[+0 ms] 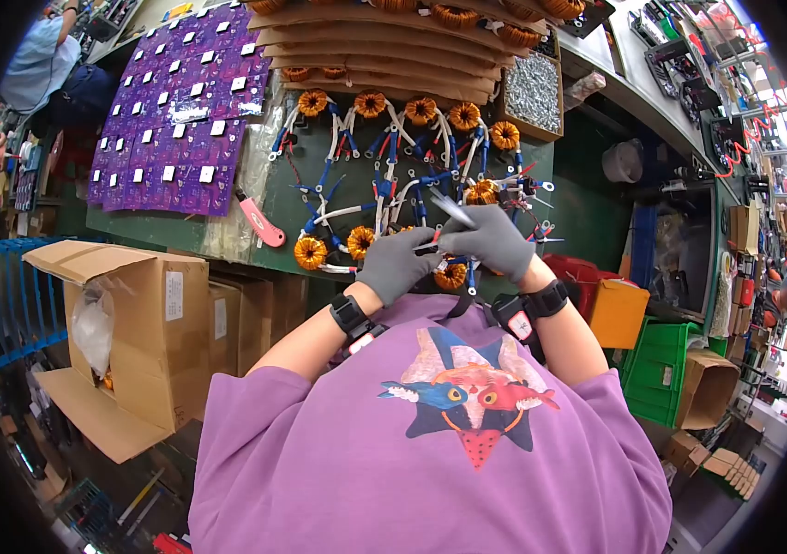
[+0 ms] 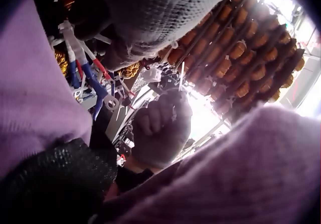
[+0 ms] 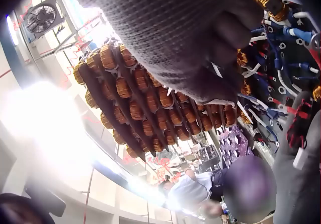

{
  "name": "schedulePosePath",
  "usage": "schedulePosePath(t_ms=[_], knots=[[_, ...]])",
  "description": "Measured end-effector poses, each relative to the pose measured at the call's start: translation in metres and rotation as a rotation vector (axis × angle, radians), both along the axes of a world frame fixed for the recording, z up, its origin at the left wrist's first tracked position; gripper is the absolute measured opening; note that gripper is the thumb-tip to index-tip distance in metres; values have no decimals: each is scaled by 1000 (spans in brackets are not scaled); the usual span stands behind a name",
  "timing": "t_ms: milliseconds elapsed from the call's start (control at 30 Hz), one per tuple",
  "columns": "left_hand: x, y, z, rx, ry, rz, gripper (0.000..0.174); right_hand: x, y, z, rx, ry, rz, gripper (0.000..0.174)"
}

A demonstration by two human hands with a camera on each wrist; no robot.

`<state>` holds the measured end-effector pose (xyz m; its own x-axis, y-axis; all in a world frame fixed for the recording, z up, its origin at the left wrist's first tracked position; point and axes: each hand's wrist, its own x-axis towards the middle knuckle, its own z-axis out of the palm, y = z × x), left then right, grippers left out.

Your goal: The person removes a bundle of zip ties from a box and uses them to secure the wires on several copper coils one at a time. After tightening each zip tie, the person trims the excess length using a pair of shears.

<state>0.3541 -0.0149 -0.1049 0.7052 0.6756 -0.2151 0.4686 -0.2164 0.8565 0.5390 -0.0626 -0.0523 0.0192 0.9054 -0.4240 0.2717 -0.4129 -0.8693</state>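
Observation:
Both hands wear grey gloves and work close together over the near edge of the table. My left hand [image 1: 398, 265] pinches a small bundle of red and black wires [image 3: 301, 117] with a white connector [image 3: 300, 159] on its end. Beside it, my right hand [image 1: 490, 242] is closed around thin white strips [image 1: 450, 209] that look like cable ties, their ends sticking up from the fist. Around the hands lie copper-wound ring coils [image 1: 361, 242] with blue and white leads [image 1: 384, 189] ending in ring terminals [image 2: 111, 102].
Purple circuit boards [image 1: 176, 111] cover the table's left side, near a pink-handled cutter [image 1: 261, 222]. Stacked cardboard layers [image 1: 384, 60] of coils rise at the back, beside a box of metal parts [image 1: 533, 92]. Open cartons [image 1: 135, 332] stand left, a green crate [image 1: 656, 369] right.

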Motion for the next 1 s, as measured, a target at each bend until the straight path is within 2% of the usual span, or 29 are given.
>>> schedulePosePath(t_ms=[33,67,200,300,467,533,633,667,767,800,833,900,1000], knots=[[1,-1,-2,65,43,-12,36,0,-2,-6,-14,-137,70,25],[1,-2,-1,50,40,2,35,2,-5,-10,-25,-290,52,29],[2,-9,-1,89,79,40,36,11,-16,-26,-58,-258,-91,29],[4,-12,-3,114,83,59,37,5,-17,-10,-33,-312,-71,22],[6,-16,1,139,96,99,36,4,-16,-15,-58,-345,-99,22],[7,-18,-2,150,89,112,35,4,-15,-22,-62,-188,-88,30],[8,-19,7,134,102,130,35,-4,-14,-38,-76,-126,-96,30],[9,-18,10,106,122,128,36,-11,-12,-26,-65,-234,-79,29],[7,-21,6,115,82,158,37,-10,-14,-35,-9,-248,-39,29],[7,-22,5,115,81,162,37,-6,-15,-34,-45,-124,-75,21],[6,-22,5,112,63,179,36,-1,-17,-33,-44,-126,-69,21],[5,-22,5,110,49,206,36,5,-16,-25,-57,99,-214,18],[4,-21,5,102,45,194,36,8,-13,-15,-107,140,-218,16]])
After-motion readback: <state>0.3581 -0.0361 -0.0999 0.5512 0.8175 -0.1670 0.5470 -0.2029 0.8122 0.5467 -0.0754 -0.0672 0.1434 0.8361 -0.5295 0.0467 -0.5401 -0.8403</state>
